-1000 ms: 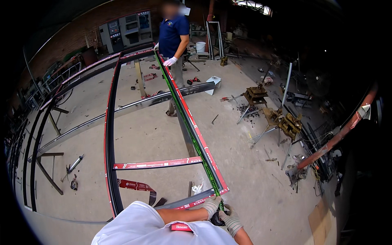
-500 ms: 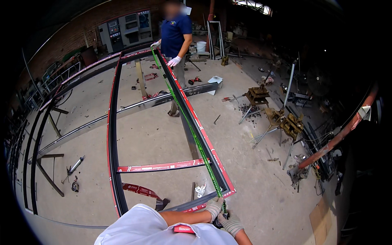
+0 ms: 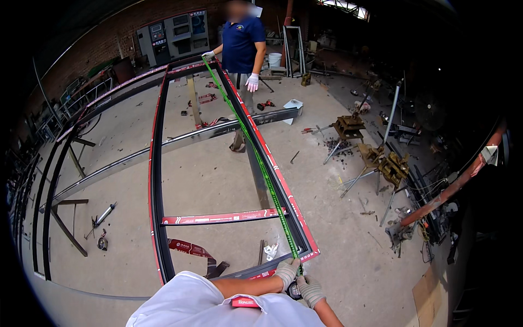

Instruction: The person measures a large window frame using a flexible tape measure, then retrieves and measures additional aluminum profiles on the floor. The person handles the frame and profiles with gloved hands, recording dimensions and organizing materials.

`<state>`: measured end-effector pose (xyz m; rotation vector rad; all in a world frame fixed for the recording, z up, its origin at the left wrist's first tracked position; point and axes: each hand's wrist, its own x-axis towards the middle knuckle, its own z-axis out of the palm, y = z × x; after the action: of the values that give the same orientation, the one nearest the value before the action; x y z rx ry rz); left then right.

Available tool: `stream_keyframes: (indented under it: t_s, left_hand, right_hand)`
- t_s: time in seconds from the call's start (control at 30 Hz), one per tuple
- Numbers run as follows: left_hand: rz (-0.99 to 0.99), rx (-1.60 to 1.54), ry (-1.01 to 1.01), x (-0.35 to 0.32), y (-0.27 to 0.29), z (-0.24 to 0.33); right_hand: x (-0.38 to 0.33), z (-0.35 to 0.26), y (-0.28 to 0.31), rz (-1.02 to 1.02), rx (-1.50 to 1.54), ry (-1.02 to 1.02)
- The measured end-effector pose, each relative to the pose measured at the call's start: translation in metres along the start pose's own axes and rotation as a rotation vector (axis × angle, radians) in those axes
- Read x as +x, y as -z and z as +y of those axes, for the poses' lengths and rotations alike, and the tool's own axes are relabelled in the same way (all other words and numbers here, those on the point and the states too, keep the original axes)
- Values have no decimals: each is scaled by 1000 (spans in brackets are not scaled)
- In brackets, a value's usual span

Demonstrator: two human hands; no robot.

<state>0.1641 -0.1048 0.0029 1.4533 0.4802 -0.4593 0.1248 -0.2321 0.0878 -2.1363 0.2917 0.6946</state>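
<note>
A long green tape measure blade [image 3: 272,191] runs along the right-hand bar of a dark metal frame [image 3: 246,266] edged with red protective film. My left hand [image 3: 287,272], in a pale knitted glove, is closed on the blade at the near right corner. Just beside it, my right hand [image 3: 311,291], gloved alike, grips the dark tape measure case [image 3: 294,290]. At the far corner, a co-worker's gloved hand [image 3: 208,55] is at the blade's other end. Their other gloved hand [image 3: 252,82] hangs beside the frame.
The frame rests across a long metal beam [image 3: 190,137]. A crossbar [image 3: 223,217] spans its near part. On the floor are a caulking gun [image 3: 103,215], a red drill [image 3: 266,104] and film scraps [image 3: 188,248]. Rusty machines on stands [image 3: 392,168] and a leaning red post [image 3: 452,182] are rightward.
The co-worker's hand that lay on the frame's bar has lifted off and dropped to their side. My hands keep hold at the near corner; the whole view has shifted slightly.
</note>
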Motion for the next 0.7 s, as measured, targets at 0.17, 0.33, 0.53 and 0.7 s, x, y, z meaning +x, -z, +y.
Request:
stream_keyframes:
  t_s: [0.17, 0.33, 0.53, 0.7]
  left_hand:
    - [22, 125, -11, 8, 3, -5]
    - [7, 13, 73, -11, 11, 7]
    - [-33, -147, 134, -13, 23, 15]
    - [-40, -117, 115, -2, 27, 7]
  right_hand:
    - [23, 25, -9, -24, -42, -4]
    - [15, 11, -10, -77, 13, -32]
    - [21, 2, -14, -140, 137, -73]
    - [23, -11, -10, -178, 203, -132]
